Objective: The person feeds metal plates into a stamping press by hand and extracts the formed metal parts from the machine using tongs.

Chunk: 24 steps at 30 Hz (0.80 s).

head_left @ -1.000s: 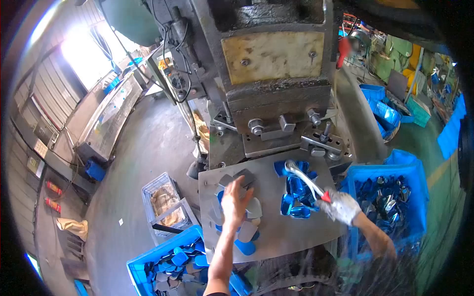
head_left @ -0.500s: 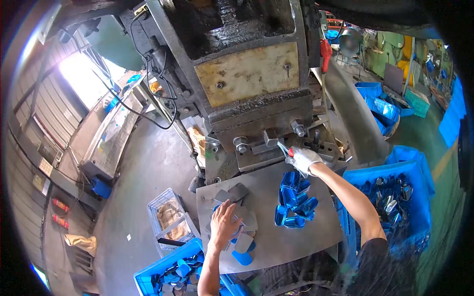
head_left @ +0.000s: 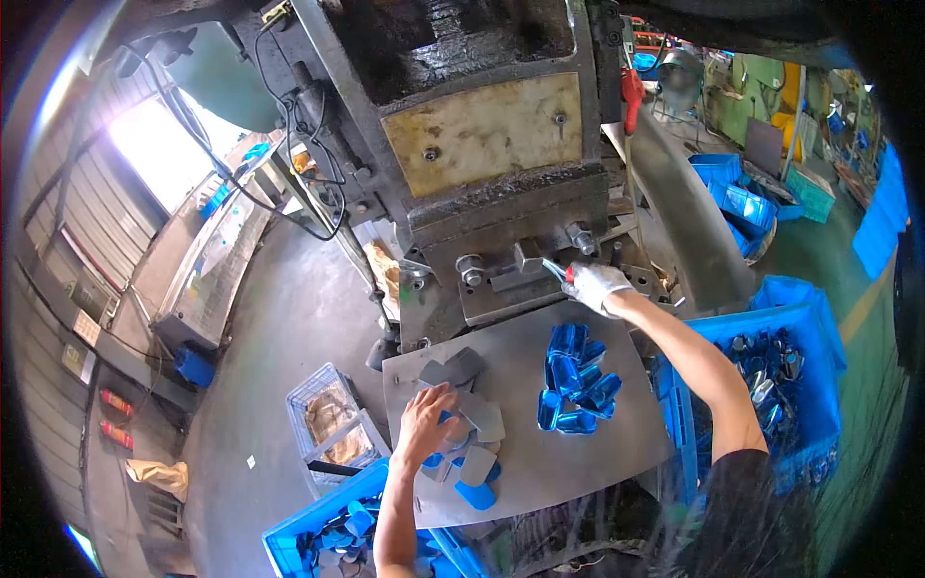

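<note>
Bent glossy-blue pieces [head_left: 578,378] lie heaped, flat grey plates [head_left: 478,464] remain, bare left hand [head_left: 424,424] spread, white-gloved right hand [head_left: 597,287] clenching red-handled tongs [head_left: 556,271].

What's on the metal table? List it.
Flat grey and blue pieces by the left hand, and a heap of shiny blue parts to their right. Whatever the hand and upper pieces cover cannot be seen.

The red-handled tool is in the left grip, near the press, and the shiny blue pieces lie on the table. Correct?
Wrong side: the head view shows the tool in the right grip, near the press. The shiny pieces do lie on the table.
</note>
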Each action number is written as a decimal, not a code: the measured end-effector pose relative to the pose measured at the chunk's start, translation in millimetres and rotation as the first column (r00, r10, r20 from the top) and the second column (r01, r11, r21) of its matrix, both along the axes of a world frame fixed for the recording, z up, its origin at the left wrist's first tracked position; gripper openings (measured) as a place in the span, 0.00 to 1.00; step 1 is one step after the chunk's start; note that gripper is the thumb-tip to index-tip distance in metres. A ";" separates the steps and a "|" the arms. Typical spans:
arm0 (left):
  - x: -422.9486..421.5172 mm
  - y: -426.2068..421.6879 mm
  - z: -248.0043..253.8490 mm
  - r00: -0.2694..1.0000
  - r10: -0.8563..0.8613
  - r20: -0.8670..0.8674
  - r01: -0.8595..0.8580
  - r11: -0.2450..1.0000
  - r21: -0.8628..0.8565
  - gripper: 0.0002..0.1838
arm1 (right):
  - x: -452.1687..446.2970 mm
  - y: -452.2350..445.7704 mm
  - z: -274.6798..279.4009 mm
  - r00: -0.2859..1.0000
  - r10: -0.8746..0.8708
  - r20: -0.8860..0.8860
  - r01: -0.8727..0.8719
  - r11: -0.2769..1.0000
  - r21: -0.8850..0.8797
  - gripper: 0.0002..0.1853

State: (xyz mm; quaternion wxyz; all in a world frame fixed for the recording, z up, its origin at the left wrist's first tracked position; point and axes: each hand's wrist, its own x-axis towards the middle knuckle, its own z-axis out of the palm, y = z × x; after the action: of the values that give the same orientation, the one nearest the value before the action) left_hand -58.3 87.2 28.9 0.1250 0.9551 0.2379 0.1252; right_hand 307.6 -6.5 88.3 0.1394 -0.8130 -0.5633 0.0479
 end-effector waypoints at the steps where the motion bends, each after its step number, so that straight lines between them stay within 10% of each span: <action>1: 0.3 -0.9 2.6 1.000 0.004 -0.001 -0.004 1.000 -0.002 0.23 | -2.2 0.4 6.9 0.998 0.047 -0.049 -0.047 0.999 -0.007 0.15; 3: 3.4 3.3 8.5 1.000 -0.012 -0.004 0.012 1.000 0.005 0.21 | -0.1 -8.6 10.0 0.841 -0.085 -0.534 0.051 0.996 -0.079 0.14; 5: 2.9 6.8 8.2 0.999 -0.041 -0.015 0.041 0.999 0.000 0.20 | 4.8 -25.1 -11.8 0.354 -0.104 -0.930 0.129 0.990 -0.062 0.14; 6: 3.4 10.2 7.8 0.997 -0.073 -0.009 0.073 0.997 0.027 0.19 | -7.8 -38.0 0.3 0.710 -0.061 -0.701 0.078 0.997 -0.008 0.14; 7: 3.8 10.7 7.8 0.997 -0.069 -0.024 0.069 0.997 0.018 0.20 | -12.5 -42.6 6.4 0.767 -0.083 -0.637 0.077 0.996 -0.037 0.14; 18: 6.0 11.0 10.5 0.990 -0.135 -0.050 0.134 0.991 -0.025 0.17 | -17.9 -2.2 3.4 0.986 0.046 -0.157 -0.043 0.999 0.018 0.17; 21: 9.7 10.8 12.1 0.984 -0.160 -0.075 0.160 0.987 0.001 0.16 | -7.0 -5.0 11.7 0.849 -0.026 -0.528 -0.047 0.991 -0.125 0.13; 24: 10.7 18.7 11.6 0.970 -0.224 -0.094 0.230 0.971 0.061 0.16 | 5.4 -21.1 -10.6 0.130 -0.093 -0.987 -0.037 0.994 -0.099 0.06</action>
State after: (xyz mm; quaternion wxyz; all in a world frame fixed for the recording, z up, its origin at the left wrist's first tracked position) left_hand -47.6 105.9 40.5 0.0937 0.9844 0.1275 0.0769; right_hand 313.0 -27.6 77.7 0.4367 -0.5956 -0.3129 0.5972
